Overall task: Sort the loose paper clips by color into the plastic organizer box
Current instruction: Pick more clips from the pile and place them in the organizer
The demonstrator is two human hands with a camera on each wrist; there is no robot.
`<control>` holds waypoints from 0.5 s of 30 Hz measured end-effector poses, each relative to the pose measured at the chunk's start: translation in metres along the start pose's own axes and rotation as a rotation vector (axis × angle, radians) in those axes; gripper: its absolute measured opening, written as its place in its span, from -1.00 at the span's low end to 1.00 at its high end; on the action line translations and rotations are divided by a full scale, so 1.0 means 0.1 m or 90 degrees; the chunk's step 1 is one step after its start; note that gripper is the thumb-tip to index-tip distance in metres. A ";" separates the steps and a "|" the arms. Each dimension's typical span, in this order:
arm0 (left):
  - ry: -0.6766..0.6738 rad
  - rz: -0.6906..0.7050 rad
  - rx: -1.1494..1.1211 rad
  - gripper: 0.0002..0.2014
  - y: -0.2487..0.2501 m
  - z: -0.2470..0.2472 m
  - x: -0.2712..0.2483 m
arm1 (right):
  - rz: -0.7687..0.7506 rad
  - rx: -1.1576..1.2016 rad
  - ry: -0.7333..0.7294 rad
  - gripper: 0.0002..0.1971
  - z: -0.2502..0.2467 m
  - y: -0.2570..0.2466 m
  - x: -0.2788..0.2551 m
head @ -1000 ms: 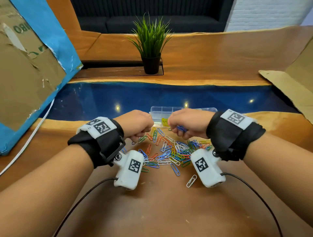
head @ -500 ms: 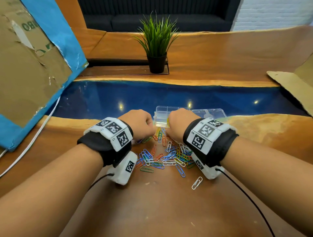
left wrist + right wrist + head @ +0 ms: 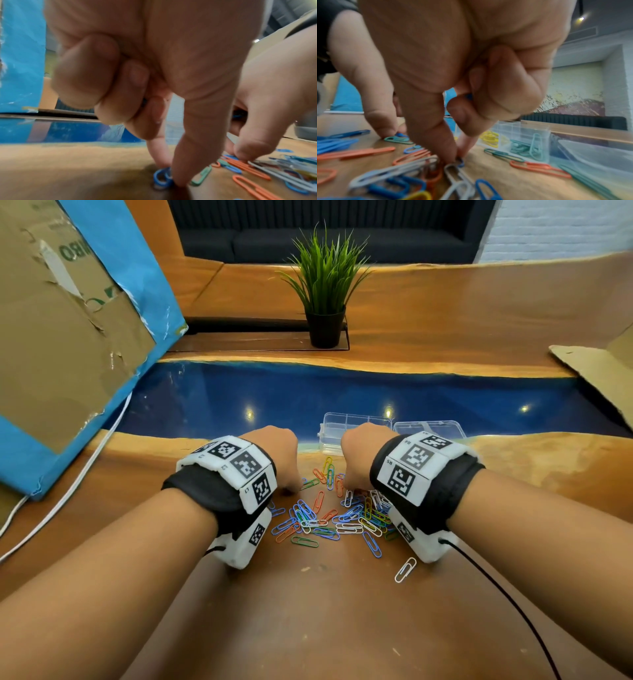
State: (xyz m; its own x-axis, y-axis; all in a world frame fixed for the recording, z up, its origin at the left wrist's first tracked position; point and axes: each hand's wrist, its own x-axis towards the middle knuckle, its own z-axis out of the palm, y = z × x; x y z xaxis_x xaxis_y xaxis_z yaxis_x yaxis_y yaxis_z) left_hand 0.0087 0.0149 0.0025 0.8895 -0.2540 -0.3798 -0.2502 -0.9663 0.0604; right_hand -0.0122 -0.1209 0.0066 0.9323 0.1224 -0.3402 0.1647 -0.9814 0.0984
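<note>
A heap of loose paper clips (image 3: 337, 517) in blue, orange, green, yellow and white lies on the wooden table. My left hand (image 3: 171, 174) is down at the heap's left edge, where thumb and forefinger pinch a blue clip (image 3: 162, 176) against the wood. My right hand (image 3: 458, 158) works the heap's far right side, pinching a blue clip (image 3: 460, 162). Its curled fingers hide something blue. Just beyond both hands stands the clear organizer box (image 3: 330, 428), which holds yellow clips (image 3: 489, 138) and green clips (image 3: 527, 148).
The box's open lid (image 3: 430, 429) lies flat to its right. One white clip (image 3: 405, 570) sits apart near my right wrist. A potted plant (image 3: 325, 285) stands at the back, with cardboard (image 3: 58, 330) on the left and at the far right.
Both hands have dropped from in front of the box down onto the heap, knuckles turned up. The right hand held blue clips raised a second ago and now pinches at the table.
</note>
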 end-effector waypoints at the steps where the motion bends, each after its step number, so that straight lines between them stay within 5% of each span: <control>1: -0.004 -0.002 -0.003 -0.78 -0.01 0.01 0.00 | 0.002 -0.004 -0.015 -0.68 0.00 0.00 -0.01; 9: -0.020 0.026 -0.148 -0.76 -0.03 -0.02 -0.05 | 0.002 0.101 -0.055 -0.72 0.02 0.06 -0.02; 15: -0.019 0.003 -0.350 -0.68 0.05 -0.07 0.05 | 0.079 0.631 -0.054 -0.85 -0.16 0.14 0.03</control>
State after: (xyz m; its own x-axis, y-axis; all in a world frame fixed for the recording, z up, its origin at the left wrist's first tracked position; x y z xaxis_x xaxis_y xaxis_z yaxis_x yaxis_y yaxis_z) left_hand 0.0147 0.0086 0.0074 0.8757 -0.2654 -0.4034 -0.0107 -0.8459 0.5332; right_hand -0.0025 -0.1317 0.0219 0.8923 0.0383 -0.4498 -0.3102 -0.6718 -0.6726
